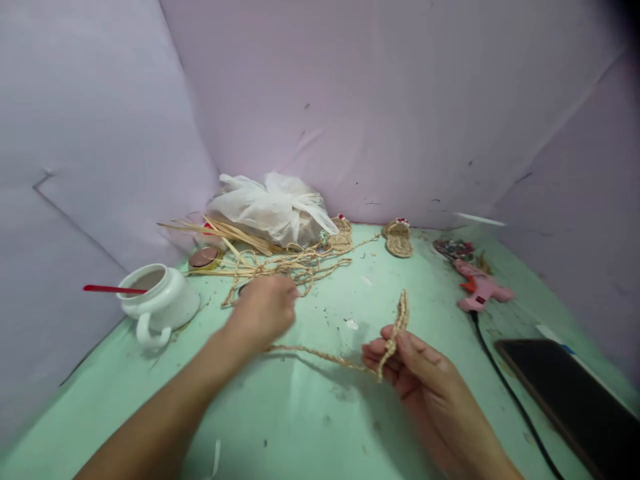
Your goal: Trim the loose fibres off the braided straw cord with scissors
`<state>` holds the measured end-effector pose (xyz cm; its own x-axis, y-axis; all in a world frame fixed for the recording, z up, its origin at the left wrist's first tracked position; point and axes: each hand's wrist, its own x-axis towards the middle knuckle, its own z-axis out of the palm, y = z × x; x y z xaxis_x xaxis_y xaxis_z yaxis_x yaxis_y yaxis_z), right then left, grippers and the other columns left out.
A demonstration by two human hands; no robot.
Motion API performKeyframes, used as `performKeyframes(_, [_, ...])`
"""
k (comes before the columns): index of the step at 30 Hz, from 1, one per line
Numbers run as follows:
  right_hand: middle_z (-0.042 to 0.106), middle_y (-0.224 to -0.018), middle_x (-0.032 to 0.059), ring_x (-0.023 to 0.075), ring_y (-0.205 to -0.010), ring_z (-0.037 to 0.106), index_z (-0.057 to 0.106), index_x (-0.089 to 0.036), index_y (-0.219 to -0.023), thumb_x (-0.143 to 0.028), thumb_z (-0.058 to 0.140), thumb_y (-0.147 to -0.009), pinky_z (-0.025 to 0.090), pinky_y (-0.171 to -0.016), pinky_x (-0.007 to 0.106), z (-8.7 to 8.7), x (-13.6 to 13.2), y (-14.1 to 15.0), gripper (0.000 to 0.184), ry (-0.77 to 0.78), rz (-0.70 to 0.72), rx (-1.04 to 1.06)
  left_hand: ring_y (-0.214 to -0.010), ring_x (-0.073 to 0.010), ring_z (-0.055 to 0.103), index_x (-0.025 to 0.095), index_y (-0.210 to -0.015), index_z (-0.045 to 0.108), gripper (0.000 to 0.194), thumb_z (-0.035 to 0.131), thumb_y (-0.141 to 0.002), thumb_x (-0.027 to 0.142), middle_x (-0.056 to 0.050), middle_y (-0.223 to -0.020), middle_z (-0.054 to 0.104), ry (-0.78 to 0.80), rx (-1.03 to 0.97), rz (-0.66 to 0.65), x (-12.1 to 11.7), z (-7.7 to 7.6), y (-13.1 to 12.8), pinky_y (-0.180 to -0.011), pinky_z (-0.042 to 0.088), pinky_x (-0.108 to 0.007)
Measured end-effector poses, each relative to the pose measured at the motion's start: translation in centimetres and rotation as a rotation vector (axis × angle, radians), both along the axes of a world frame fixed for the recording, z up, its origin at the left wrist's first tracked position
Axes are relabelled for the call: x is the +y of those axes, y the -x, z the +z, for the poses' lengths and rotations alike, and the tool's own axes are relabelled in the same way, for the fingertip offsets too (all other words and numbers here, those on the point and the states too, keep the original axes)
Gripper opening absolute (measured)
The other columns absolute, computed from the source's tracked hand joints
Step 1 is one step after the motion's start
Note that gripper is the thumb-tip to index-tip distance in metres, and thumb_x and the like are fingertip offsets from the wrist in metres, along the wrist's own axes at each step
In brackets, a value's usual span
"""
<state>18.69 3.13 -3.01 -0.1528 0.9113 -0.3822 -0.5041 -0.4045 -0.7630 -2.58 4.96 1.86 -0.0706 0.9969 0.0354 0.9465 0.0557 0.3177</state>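
In the head view my right hand (425, 380) pinches a folded piece of braided straw cord (401, 310) between thumb and fingers. Its looped end points up and a short tail hangs down. From there a single length of the cord runs left across the table and passes out of sight behind my left forearm. My left hand (265, 310) is closed, slightly blurred, at the near edge of a tangled pile of the same cord (320, 270). Whatever its fingers hold is hidden. A small dark object shows just behind its knuckles.
A white pot (173, 303) with a red stick (110, 289) stands left. Behind the pile are straw strips (240, 233), a white plastic bag (273, 207) and two small woven slippers (399, 243). At right lie a pink glue gun (483, 287), its black cable and a phone (570, 400).
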Motion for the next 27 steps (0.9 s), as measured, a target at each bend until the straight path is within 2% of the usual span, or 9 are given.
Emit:
performKeyframes(2, [0.066,-0.064,0.0048,0.017,-0.059,0.061,0.066,-0.016,-0.075,-0.035,0.074,-0.058,0.048,-0.061,0.029,0.6,0.2,-0.5,0.026,-0.013,-0.019,0.025,-0.058,-0.0193,0.051,0.016,-0.054,0.055,0.02,0.043,-0.069,0.02,-0.007,-0.055,0.054,0.009,0.116,0.078,1.0,1.0,3.1,-0.055,0.031,-0.028])
performKeyframes(4, [0.065,-0.063,0.0031,0.0148,-0.054,0.059,0.066,-0.016,-0.075,-0.033,0.075,-0.056,0.048,-0.055,0.027,1.1,0.3,-0.7,0.027,-0.026,-0.033,0.025,-0.059,-0.0187,0.052,0.016,-0.06,0.059,0.02,0.041,-0.069,0.018,-0.006,-0.057,0.057,0.041,0.143,0.054,1.6,0.9,4.7,-0.055,0.032,-0.027])
performKeyframes(7, [0.064,-0.06,0.0036,0.0135,-0.049,0.058,0.066,-0.015,-0.073,-0.036,0.075,-0.056,0.047,-0.049,0.024,1.3,-0.2,-0.2,0.029,-0.006,0.049,-0.004,-0.064,-0.0191,0.056,0.017,-0.064,0.061,0.014,0.047,-0.062,0.015,-0.006,-0.065,0.062,0.139,0.182,-0.013,1.8,-0.7,4.1,-0.056,0.036,-0.025])
performKeyframes(10, [0.064,-0.061,0.0046,0.0133,-0.049,0.058,0.065,-0.014,-0.073,-0.039,0.073,-0.059,0.047,-0.05,0.024,0.7,-1.1,1.0,0.029,0.017,0.171,-0.015,-0.077,-0.0286,0.058,0.013,-0.068,0.062,0.018,0.051,-0.054,0.01,-0.016,-0.078,0.063,0.194,0.296,0.024,1.5,-2.1,2.4,-0.06,0.039,-0.031])
performKeyframes(12, [0.064,-0.061,0.0042,0.0123,-0.048,0.058,0.064,-0.013,-0.073,-0.04,0.07,-0.063,0.046,-0.049,0.023,0.1,-1.6,1.7,0.029,0.031,0.209,-0.008,-0.08,-0.0314,0.058,0.012,-0.07,0.062,0.021,0.051,-0.053,0.009,-0.019,-0.082,0.063,0.232,0.352,0.043,1.4,-2.2,2.1,-0.062,0.041,-0.033])
performKeyframes(15, [0.064,-0.062,0.0036,0.0106,-0.048,0.057,0.063,-0.013,-0.074,-0.038,0.067,-0.067,0.046,-0.048,0.022,-0.7,-2.0,2.3,0.027,0.059,0.216,-0.001,-0.076,-0.0289,0.06,0.014,-0.071,0.062,0.021,0.049,-0.056,0.01,-0.017,-0.078,0.065,0.293,0.393,0.03,1.5,-1.9,2.9,-0.062,0.042,-0.032])
performKeyframes(20, [0.062,-0.06,0.0031,0.01,-0.046,0.055,0.061,-0.011,-0.072,-0.037,0.068,-0.067,0.047,-0.047,0.022,-1.1,-1.7,2.6,0.028,0.081,0.2,0.0,-0.076,-0.0291,0.06,0.013,-0.09,0.058,0.037,0.046,-0.056,0.007,-0.018,-0.088,0.063,0.29,0.44,-0.051,1.7,-2.1,4.0,-0.059,0.041,-0.032])
performKeyframes(23, [0.063,-0.061,0.0035,0.0098,-0.046,0.055,0.06,-0.011,-0.072,-0.038,0.069,-0.066,0.046,-0.046,0.021,-1.1,-1.6,2.5,0.029,0.078,0.176,-0.018,-0.077,-0.0274,0.058,0.016,-0.083,0.059,0.033,0.045,-0.056,0.005,-0.014,-0.084,0.063,0.272,0.435,-0.156,1.7,-2.2,4.0,-0.058,0.037,-0.03])
performKeyframes(27, [0.063,-0.062,0.0038,0.0095,-0.047,0.055,0.061,-0.011,-0.074,-0.038,0.067,-0.068,0.046,-0.046,0.021,-1.1,-1.6,2.4,0.028,0.055,0.165,-0.026,-0.064,-0.0192,0.053,0.02,-0.067,0.058,0.022,0.044,-0.055,0.007,-0.004,-0.067,0.06,0.275,0.342,-0.289,1.6,-1.1,5.0,-0.053,0.031,-0.025])
